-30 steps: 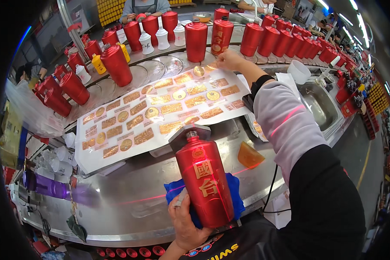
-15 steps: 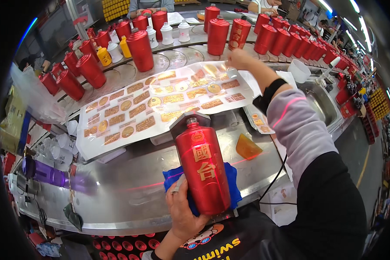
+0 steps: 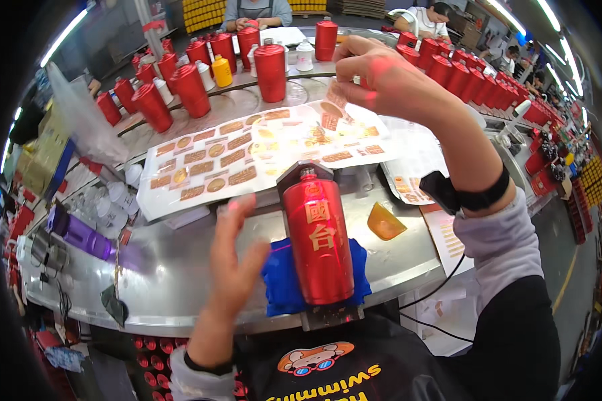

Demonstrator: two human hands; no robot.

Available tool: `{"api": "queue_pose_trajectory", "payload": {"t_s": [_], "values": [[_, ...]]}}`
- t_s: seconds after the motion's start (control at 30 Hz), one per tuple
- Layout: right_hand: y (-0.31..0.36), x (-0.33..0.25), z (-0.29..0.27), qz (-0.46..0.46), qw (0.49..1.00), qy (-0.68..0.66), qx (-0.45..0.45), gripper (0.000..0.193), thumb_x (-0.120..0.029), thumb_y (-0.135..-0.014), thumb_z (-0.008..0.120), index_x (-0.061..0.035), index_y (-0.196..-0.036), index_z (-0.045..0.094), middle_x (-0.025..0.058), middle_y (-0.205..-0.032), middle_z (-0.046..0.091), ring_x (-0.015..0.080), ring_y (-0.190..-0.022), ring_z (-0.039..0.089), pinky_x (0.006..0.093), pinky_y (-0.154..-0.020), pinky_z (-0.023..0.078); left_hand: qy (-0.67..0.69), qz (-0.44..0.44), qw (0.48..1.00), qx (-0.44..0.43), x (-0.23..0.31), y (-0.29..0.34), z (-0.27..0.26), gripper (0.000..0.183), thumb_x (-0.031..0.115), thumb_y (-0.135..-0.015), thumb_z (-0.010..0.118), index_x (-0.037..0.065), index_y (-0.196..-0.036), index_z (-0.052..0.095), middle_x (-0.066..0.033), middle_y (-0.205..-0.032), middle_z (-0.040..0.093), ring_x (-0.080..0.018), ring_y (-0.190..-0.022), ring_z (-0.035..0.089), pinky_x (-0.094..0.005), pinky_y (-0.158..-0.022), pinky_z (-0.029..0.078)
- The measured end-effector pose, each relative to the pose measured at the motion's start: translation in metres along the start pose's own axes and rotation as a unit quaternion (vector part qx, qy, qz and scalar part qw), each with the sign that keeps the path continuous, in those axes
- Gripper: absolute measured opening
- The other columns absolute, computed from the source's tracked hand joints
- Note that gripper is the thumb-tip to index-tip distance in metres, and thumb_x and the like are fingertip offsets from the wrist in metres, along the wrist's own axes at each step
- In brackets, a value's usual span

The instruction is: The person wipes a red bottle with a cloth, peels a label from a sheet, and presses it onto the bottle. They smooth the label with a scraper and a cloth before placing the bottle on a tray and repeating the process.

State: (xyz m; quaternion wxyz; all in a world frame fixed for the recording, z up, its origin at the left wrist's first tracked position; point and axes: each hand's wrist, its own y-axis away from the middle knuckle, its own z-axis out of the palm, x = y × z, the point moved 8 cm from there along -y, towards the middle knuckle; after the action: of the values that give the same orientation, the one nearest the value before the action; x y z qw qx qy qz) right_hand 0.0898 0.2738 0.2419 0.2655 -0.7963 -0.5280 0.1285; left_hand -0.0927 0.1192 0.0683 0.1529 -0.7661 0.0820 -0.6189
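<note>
In front of me a red bottle [image 3: 318,250] with gold characters lies tilted in a dark cradle [image 3: 297,175], a blue cloth [image 3: 279,284] beneath it. My left hand [image 3: 229,264], slightly blurred, hovers to the left of the bottle, fingers spread and holding nothing. Raised over the far right of a large white sheet of gold decals [image 3: 167,215], my right hand [image 3: 391,80] pinches a small translucent decal [image 3: 338,100] that hangs from its fingertips. An amber scraper [image 3: 386,222] lies on the metal table, right of the bottle.
Red bottles, several white ones and a yellow bottle [image 3: 221,71] stand along a curved conveyor [image 3: 237,100] beyond the sheet. A purple water bottle [image 3: 80,234] is at the left, a metal basin [image 3: 508,157] at the right. A black cable [image 3: 441,291] crosses the right edge. Co-workers sit opposite.
My left hand has let go of the red bottle and risen to its left. My right hand has come up off the far part of the sheet, with a decal now visible in its fingers.
</note>
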Motion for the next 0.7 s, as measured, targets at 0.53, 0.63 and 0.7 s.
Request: {"api": "queue_pose_trajectory", "payload": {"t_s": [0.53, 0.63, 0.7], "values": [[0.164, -0.09, 0.01, 0.263, 0.89, -0.369, 0.044, 0.013, -0.013, -0.084, 0.069, -0.0021, -0.08, 0.064, 0.0123, -0.105, 0.06, 0.014, -0.084, 0.057, 0.0268, -0.063, 0.044, 0.1, -0.197, 0.931, -0.291, 0.015, 0.01, 0.047, 0.017, 0.014, -0.092, 0.06, 0.001, -0.102, 0.063, 0.0008, -0.087, 0.061, -0.0059, -0.078, 0.053, -0.0232, -0.072, 0.045], [0.201, -0.094, 0.037, 0.336, 0.851, -0.398, 0.062, 0.012, -0.012, -0.084, 0.069, -0.002, -0.081, 0.064, 0.0108, -0.108, 0.059, 0.0097, -0.081, 0.054, 0.0228, -0.063, 0.042, 0.113, -0.232, 0.921, -0.293, -0.002, 0.02, 0.054, 0.016, 0.016, -0.093, 0.06, 0.0, -0.093, 0.061, -0.0017, -0.085, 0.062, -0.0081, -0.078, 0.055, -0.0246, -0.072, 0.046], [0.212, -0.097, 0.047, 0.349, 0.842, -0.406, 0.07, 0.012, -0.012, -0.084, 0.069, -0.0016, -0.081, 0.064, 0.0105, -0.108, 0.059, 0.0092, -0.081, 0.053, 0.0226, -0.063, 0.042, 0.114, -0.244, 0.919, -0.288, -0.008, 0.024, 0.055, 0.017, 0.017, -0.093, 0.06, 0.0, -0.093, 0.061, -0.0018, -0.084, 0.062, -0.0083, -0.077, 0.055, -0.0248, -0.072, 0.046]]}}
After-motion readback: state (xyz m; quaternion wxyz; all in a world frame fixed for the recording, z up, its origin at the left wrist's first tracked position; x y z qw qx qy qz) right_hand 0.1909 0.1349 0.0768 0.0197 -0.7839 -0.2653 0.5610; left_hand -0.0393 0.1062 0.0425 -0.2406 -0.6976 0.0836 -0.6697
